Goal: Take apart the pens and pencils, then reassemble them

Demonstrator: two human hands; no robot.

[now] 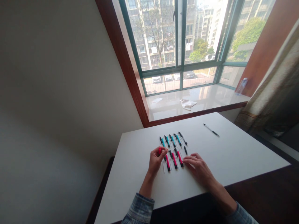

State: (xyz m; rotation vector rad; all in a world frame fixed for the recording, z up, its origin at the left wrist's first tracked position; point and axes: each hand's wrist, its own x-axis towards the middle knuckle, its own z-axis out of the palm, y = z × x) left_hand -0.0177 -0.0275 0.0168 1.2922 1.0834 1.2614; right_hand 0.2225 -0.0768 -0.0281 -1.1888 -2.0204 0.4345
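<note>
Pinched in my left hand (156,160) is a red pen barrel (160,150), mostly covered by the fingers. My right hand (197,165) rests low over the table with its fingers stretched out. Its fingertips are beside the black lower end of the rightmost red pen barrel (179,158); I cannot tell whether they touch. Two more red barrels, a middle one (173,159) and a left one (167,162), lie in the near row with black pen parts and thin clear refills. Behind them runs a row of blue pen barrels (173,141) with black parts. A short black grip (185,150) lies above my right hand.
The white table (243,149) stands against the window sill (210,99). A clear pen (211,130) with dark ends lies toward the back right, and a dismantled black pen (182,138) ends the far row. On the sill are a white cloth (187,104) and a bottle (242,86).
</note>
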